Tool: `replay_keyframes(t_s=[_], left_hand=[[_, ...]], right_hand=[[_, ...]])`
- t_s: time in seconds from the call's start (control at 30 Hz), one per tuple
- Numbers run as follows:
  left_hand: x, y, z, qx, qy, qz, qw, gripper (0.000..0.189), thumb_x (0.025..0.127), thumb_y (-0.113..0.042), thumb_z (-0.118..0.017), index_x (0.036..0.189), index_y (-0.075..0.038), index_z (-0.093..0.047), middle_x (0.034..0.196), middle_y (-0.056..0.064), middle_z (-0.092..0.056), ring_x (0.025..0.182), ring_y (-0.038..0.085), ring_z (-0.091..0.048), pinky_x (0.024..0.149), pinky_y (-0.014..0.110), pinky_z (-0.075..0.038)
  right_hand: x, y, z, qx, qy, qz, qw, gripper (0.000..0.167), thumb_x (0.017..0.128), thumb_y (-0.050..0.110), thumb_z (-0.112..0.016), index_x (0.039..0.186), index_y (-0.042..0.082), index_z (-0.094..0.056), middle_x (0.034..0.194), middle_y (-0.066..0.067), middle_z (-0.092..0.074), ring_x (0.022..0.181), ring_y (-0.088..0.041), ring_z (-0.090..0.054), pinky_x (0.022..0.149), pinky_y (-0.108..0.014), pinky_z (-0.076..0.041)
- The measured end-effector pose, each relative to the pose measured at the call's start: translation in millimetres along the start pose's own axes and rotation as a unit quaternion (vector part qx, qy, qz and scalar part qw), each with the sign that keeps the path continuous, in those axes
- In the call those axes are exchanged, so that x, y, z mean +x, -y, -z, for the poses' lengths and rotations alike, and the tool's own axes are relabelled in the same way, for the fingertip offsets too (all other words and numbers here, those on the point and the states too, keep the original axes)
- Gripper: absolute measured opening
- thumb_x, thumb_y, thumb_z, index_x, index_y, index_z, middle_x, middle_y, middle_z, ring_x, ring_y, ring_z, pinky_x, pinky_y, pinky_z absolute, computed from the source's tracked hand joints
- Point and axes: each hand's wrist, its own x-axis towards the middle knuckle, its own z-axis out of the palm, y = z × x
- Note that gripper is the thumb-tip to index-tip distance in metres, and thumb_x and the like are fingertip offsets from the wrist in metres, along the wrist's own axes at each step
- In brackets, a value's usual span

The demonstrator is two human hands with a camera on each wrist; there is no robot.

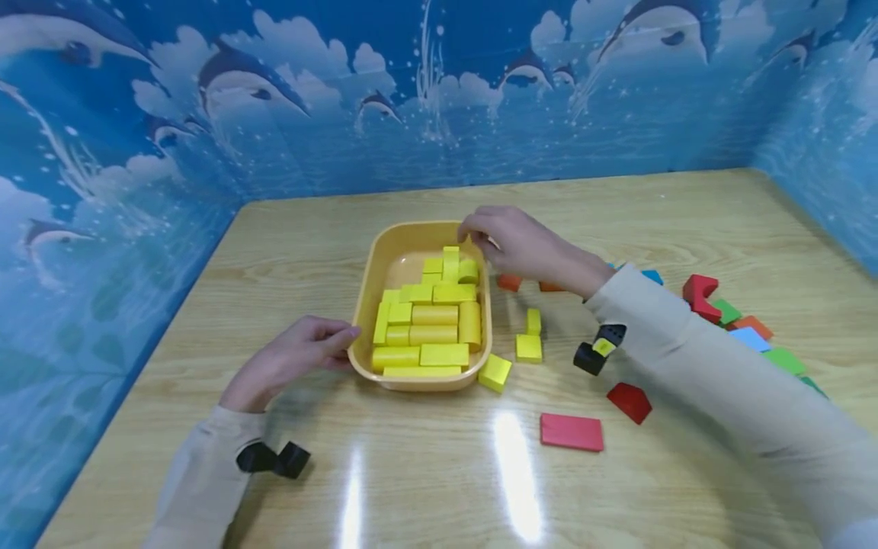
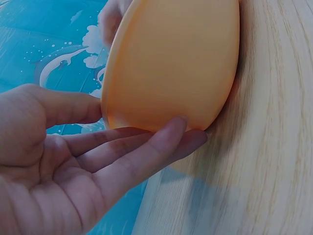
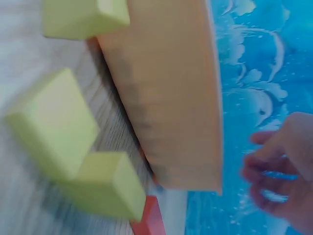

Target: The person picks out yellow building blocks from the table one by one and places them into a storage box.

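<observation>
An orange-yellow plastic bin (image 1: 394, 252) stands mid-table, much of it filled with yellow building blocks (image 1: 439, 313), mostly bars and half-cylinders laid in rows. My left hand (image 1: 295, 354) holds its near left side. In the left wrist view the thumb is at the rim and the fingers (image 2: 137, 156) lie along the outer wall. Over the far right corner of the bin hovers my right hand (image 1: 514, 240), its fingers loosely bent. The right wrist view shows that hand (image 3: 288, 166) blurred, above rim height, with nothing visible between thumb and fingers.
Right of the bin lie loose yellow blocks (image 1: 529, 348), one (image 1: 495, 373) close against it. Nearer me are a flat red block (image 1: 571, 432) and a dark red block (image 1: 629, 402). Mixed coloured blocks (image 1: 751, 335) spread past my right forearm. A dolphin-print backdrop (image 1: 439, 145) borders the table.
</observation>
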Motion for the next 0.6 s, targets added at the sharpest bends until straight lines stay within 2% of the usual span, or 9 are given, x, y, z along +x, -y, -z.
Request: replay_keyframes(t_s=[0.1, 0.27, 0.47, 0.6], left_hand=[[0.7, -0.4, -0.1, 0.005, 0.0, 0.005, 1.0, 0.046, 0.104, -0.027, -0.044, 0.134, 0.008, -0.049, 0.125, 0.022, -0.06, 0.106, 0.026, -0.064, 0.092, 0.037, -0.054], [0.1, -0.3, 0.8, 0.006, 0.0, 0.007, 1.0, 0.046, 0.104, -0.026, -0.045, 0.134, 0.008, -0.049, 0.125, 0.023, -0.06, 0.105, 0.026, -0.065, 0.091, 0.036, -0.054], [0.0, -0.7, 1.8, 0.012, -0.002, 0.011, 0.9999, 0.046, 0.104, -0.027, -0.044, 0.135, 0.007, -0.049, 0.125, 0.021, -0.06, 0.105, 0.025, -0.064, 0.092, 0.036, -0.054], [0.4, -0.6, 2.1, 0.008, 0.002, 0.006, 0.9999, 0.046, 0.105, -0.027, -0.044, 0.135, 0.007, -0.049, 0.125, 0.021, -0.06, 0.106, 0.025, -0.064, 0.091, 0.036, -0.054]], right_hand=[[-23.9, -0.1, 3.1, 0.003, 0.033, -0.017, 0.9993, 0.02, 0.095, -0.001, -0.053, 0.108, 0.006, -0.066, 0.099, -0.008, -0.063, 0.079, -0.018, -0.056, 0.067, -0.032, -0.05], [-59.5, 1.6, 0.2, 0.021, 0.07, -0.037, 0.9966, 0.013, 0.093, 0.005, -0.063, 0.106, 0.007, -0.067, 0.098, -0.003, -0.064, 0.082, -0.015, -0.058, 0.069, -0.032, -0.053], [-92.4, 5.9, -8.9, 0.008, 0.092, -0.073, 0.993, 0.029, 0.089, 0.019, -0.071, 0.115, 0.009, -0.064, 0.113, -0.003, -0.063, 0.101, -0.02, -0.059, 0.082, -0.037, -0.056], [-108.8, 5.7, -17.2, -0.004, 0.087, -0.092, 0.992, 0.034, 0.09, 0.02, -0.071, 0.12, 0.009, -0.062, 0.118, -0.005, -0.061, 0.104, -0.023, -0.058, 0.083, -0.039, -0.056]])
